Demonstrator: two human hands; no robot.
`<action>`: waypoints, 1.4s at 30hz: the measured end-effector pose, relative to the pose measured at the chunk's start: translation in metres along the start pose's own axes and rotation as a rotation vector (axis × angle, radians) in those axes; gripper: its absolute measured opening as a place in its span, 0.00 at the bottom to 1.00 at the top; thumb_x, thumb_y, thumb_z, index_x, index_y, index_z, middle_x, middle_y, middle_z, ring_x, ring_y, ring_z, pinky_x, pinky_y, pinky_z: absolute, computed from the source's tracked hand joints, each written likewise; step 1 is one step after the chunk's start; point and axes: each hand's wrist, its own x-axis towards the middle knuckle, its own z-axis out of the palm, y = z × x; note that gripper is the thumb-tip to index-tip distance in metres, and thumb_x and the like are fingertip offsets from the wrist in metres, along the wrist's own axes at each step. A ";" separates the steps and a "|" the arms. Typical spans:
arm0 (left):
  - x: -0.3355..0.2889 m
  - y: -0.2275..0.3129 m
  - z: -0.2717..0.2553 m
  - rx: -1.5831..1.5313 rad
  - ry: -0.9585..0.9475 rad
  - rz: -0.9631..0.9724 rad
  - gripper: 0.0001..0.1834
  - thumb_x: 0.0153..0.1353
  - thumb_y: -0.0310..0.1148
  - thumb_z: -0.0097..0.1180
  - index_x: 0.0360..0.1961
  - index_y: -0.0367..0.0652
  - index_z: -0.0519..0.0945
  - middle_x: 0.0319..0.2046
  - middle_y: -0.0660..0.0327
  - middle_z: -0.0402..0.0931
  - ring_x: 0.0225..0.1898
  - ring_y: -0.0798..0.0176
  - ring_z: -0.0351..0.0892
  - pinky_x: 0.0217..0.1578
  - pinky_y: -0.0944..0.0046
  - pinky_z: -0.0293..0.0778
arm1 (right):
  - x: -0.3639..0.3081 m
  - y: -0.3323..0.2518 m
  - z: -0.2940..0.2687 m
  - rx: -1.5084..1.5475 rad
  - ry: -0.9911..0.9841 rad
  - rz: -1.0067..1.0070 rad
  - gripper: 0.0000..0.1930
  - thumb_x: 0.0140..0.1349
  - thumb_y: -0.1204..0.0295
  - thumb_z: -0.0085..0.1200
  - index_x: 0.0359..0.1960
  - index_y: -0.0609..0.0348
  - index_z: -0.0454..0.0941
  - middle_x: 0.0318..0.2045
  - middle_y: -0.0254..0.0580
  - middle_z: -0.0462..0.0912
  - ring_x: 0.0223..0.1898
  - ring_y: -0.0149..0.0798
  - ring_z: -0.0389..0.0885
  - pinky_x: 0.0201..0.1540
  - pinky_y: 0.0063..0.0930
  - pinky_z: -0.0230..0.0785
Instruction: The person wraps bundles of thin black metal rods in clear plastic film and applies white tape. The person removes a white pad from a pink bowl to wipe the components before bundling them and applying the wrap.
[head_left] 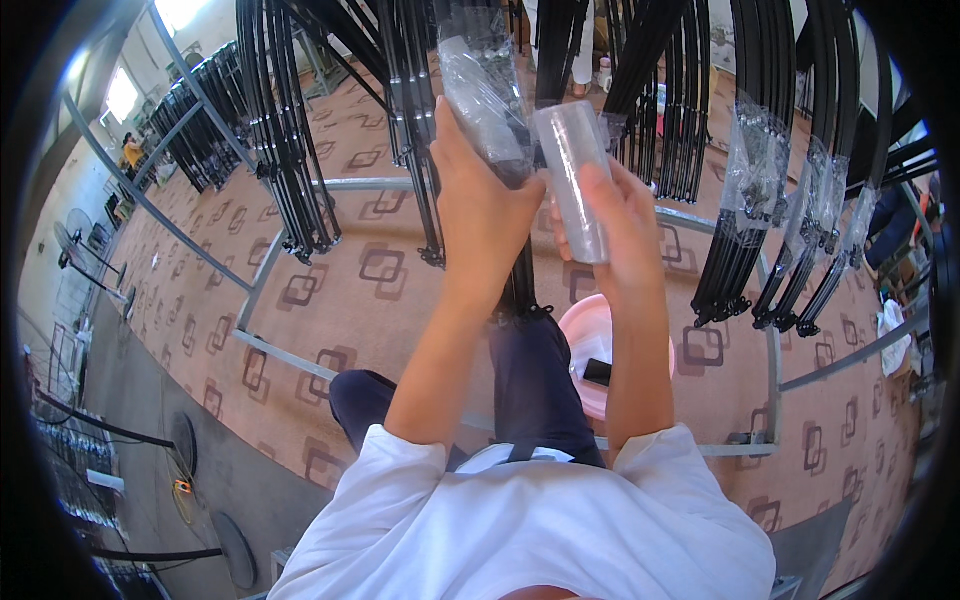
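My right hand (625, 215) is wrapped round a roll of clear plastic film (572, 150), which stands tilted in front of me and is slightly blurred. Just left of it, my left hand (478, 195) grips a hanging bundle of thin black tubes (520, 285) where clear plastic wrap (482, 95) surrounds it. The thumb points toward the roll, and the far fingers are partly hidden behind the wrap. Below my hands the lower ends of the bundle hang in front of my dark trousers.
More black tube bundles (295, 190) hang at left, and plastic-wrapped ones (750, 190) at right. A grey metal frame (250, 275) runs around my legs. A pink basin (592, 325) holding a dark object stands on the patterned carpet. Round-based stands (185, 445) are at far left.
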 end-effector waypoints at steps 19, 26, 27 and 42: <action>0.009 0.010 0.029 -0.308 0.180 -0.314 0.28 0.49 0.44 0.54 0.45 0.32 0.65 0.28 0.44 0.74 0.31 0.47 0.75 0.33 0.58 0.68 | 0.008 -0.003 -0.004 0.095 0.053 0.058 0.19 0.58 0.56 0.40 0.39 0.61 0.65 0.20 0.39 0.72 0.13 0.29 0.67 0.13 0.17 0.59; 0.015 -0.021 0.017 -0.237 0.243 -0.298 0.26 0.50 0.44 0.53 0.42 0.33 0.67 0.29 0.48 0.74 0.31 0.56 0.73 0.34 0.63 0.67 | -0.009 -0.023 -0.010 0.815 -0.373 -0.212 0.26 0.55 0.55 0.46 0.47 0.64 0.58 0.24 0.42 0.71 0.15 0.29 0.68 0.14 0.16 0.62; 0.017 -0.031 0.016 -0.266 0.235 -0.320 0.25 0.51 0.43 0.54 0.41 0.32 0.68 0.30 0.50 0.73 0.31 0.61 0.72 0.35 0.66 0.67 | -0.015 -0.049 -0.017 0.907 -0.526 -0.314 0.29 0.54 0.56 0.47 0.49 0.65 0.54 0.25 0.43 0.70 0.16 0.29 0.69 0.15 0.16 0.65; 0.009 -0.040 -0.026 0.104 0.084 -0.117 0.41 0.40 0.38 0.61 0.54 0.38 0.55 0.46 0.42 0.64 0.44 0.44 0.67 0.42 0.56 0.65 | -0.004 0.037 0.012 0.192 0.092 0.063 0.27 0.59 0.53 0.35 0.48 0.67 0.63 0.30 0.45 0.75 0.32 0.35 0.75 0.36 0.30 0.67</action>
